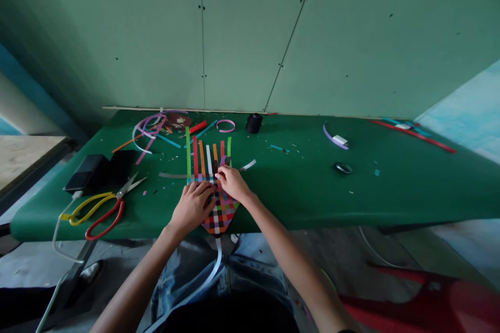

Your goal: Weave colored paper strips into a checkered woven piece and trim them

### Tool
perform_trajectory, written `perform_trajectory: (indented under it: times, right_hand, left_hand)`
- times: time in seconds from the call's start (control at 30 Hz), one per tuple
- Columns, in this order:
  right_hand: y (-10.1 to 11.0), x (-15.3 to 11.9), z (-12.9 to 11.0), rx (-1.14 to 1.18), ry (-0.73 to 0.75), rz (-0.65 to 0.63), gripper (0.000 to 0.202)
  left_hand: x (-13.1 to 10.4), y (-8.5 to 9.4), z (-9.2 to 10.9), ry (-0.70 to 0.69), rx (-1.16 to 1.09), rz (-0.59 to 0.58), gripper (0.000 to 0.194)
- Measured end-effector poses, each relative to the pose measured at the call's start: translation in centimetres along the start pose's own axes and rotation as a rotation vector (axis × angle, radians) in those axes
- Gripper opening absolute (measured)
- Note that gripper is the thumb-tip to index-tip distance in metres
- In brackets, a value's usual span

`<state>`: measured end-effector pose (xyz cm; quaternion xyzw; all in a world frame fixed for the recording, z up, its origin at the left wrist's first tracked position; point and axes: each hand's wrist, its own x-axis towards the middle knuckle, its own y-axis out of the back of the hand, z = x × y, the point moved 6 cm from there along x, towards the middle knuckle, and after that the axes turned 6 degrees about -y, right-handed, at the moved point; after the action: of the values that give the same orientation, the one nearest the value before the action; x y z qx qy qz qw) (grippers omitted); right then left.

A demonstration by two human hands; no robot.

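Note:
A woven mat of coloured strips (222, 217) lies at the front edge of the table, its near end tapering to a point. Loose ends in green, red, orange and white stand out from its far side. My left hand (194, 203) rests over the mat's left part, fingers stretched across the weave. At the mat's upper right, my right hand (233, 182) has thumb and fingers pinched at the base of the strips, beside a purple strip (223, 160). Its fingertips partly hide what they grip. A white strip (219, 260) hangs from the mat's tip toward my lap.
Scissors with yellow and red handles (113, 203) lie open on the left, near a black box with a cable (88, 173). Tangled strips (150, 127), a pink ring (226, 125) and a black spool (253, 123) sit farther back. Rightward are a dark oval object (342, 167) and red strips (417, 137).

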<state>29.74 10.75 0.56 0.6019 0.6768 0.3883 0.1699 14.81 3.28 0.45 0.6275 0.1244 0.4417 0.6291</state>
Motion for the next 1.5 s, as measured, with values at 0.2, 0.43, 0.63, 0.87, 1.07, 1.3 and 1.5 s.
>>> perform_trajectory:
  times: [0.2, 0.43, 0.63, 0.87, 1.07, 1.3, 1.5]
  right_hand:
    - [-0.3, 0.1, 0.0, -0.018, 0.013, -0.032, 0.014]
    - [0.0, 0.3, -0.4, -0.057, 0.009, -0.091, 0.012]
    - [0.7, 0.7, -0.7, -0.027, -0.060, -0.133, 0.007]
    - [0.6, 1.1, -0.4, 0.008, -0.054, -0.153, 0.014]
    - [-0.1, 1.1, -0.3, -0.126, -0.037, -0.091, 0.019]
    - [0.2, 0.8, -0.7, -0.100, -0.068, -0.076, 0.015]
    - [0.9, 1.0, -0.2, 0.104, -0.115, -0.121, 0.007]
  left_hand:
    - [0.0, 0.1, 0.1, 0.001, 0.001, -0.008, 0.032]
    - [0.0, 0.2, 0.1, 0.006, -0.001, -0.010, 0.034]
    - [0.0, 0.1, 0.0, 0.006, -0.015, -0.010, 0.033]
    - [0.0, 0.1, 0.0, 0.013, -0.015, -0.006, 0.032]
    - [0.1, 0.1, 0.0, 0.006, 0.000, -0.011, 0.033]
    - [0.0, 0.2, 0.1, 0.000, -0.004, -0.002, 0.032]
    - [0.0, 0.1, 0.1, 0.011, -0.021, 0.010, 0.031]
